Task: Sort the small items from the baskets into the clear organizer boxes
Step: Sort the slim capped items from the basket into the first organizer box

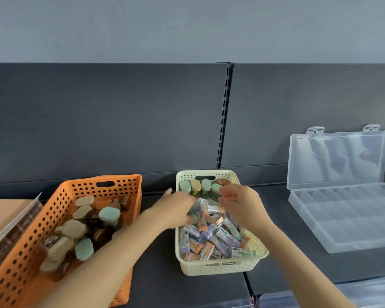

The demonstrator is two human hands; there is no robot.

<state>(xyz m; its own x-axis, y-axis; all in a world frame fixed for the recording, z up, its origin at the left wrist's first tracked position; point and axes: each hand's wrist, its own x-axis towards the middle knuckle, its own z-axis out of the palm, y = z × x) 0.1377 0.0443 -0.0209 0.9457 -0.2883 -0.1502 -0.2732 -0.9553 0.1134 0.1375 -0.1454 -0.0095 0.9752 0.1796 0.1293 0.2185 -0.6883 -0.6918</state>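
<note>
Where shelf (276, 196) meets grey wall (187, 30) sit two baskets (orange basket (87, 187), cream basket (209, 271)), one organizer box (342, 218); left hand (178, 207), right hand (238, 203) curl fingers among packets (211, 238), grip unclear.

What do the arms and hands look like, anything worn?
No sleeves show anywhere in frame: everything is bare from the bottom edge up to the left hand and the right hand. Neither wears a glove. No watch, bracelet or ring is visible on the parts that show.
</note>
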